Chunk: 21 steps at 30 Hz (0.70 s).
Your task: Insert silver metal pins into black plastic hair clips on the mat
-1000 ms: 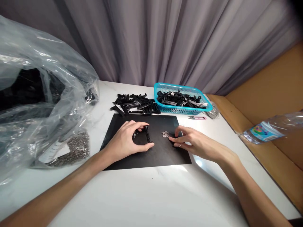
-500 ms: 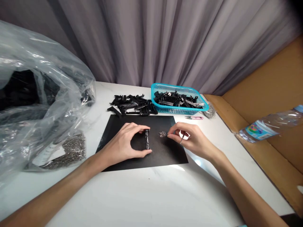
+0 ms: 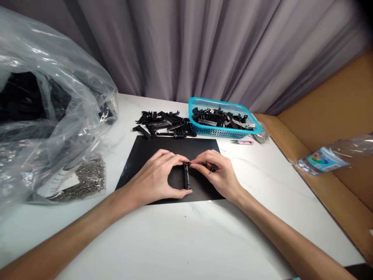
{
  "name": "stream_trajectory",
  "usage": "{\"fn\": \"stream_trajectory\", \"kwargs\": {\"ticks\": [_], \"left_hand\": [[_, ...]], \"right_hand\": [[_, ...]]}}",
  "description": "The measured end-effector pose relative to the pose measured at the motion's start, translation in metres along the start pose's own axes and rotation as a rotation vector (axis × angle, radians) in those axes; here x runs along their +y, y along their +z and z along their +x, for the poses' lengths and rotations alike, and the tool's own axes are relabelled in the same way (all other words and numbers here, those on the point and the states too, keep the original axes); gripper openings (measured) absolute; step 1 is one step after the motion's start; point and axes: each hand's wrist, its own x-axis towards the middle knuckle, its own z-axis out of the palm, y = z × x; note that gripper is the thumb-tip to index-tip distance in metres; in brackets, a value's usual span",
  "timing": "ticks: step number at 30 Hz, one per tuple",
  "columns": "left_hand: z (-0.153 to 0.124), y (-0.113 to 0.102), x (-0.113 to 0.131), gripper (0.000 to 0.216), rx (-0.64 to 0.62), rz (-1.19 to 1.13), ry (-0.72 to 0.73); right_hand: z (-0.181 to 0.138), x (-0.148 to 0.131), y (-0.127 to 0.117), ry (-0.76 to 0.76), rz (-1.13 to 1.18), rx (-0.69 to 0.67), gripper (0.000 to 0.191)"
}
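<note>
My left hand [image 3: 163, 177] grips a narrow black plastic part [image 3: 187, 177] by its two ends, between the thumb and the fingers, over a black mat [image 3: 175, 146]. At the far end of the part, my right hand [image 3: 217, 169] is closed in a pinch with its fingertips against it. Whatever lies in that pinch is too small to make out. A thin metal tool [image 3: 210, 170] shows across the right hand's fingers. The small pile of metal pieces on the mat is mostly covered by the right hand.
Behind the mat lie several loose black parts [image 3: 166, 125] beside a blue basket [image 3: 227, 134] of similar parts. Pink-handled thread snips [image 3: 242, 142] lie to the right. A bag of small metal pieces [image 3: 90, 177] and large plastic sheeting [image 3: 58, 97] occupy the left; a bottle [image 3: 326, 158] leans rightward.
My right hand has moved left from the pile of metal pieces to the far end of the black part. The left hand still holds the part. The view has shifted slightly.
</note>
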Motion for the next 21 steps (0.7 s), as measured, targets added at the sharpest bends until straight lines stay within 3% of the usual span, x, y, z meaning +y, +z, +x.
{"fn": "stream_trajectory", "kwargs": {"ticks": [4,21], "left_hand": [[0.0,-0.0007,0.0017,0.063,-0.006,0.003,-0.01],[-0.0001,0.0017,0.003,0.073,-0.018,0.002,-0.015]], "right_hand": [[-0.0014,0.0004,0.0003,-0.059,-0.051,-0.017,0.003],[-0.0008,-0.0015,0.0047,-0.006,-0.027,-0.023,0.004]]}}
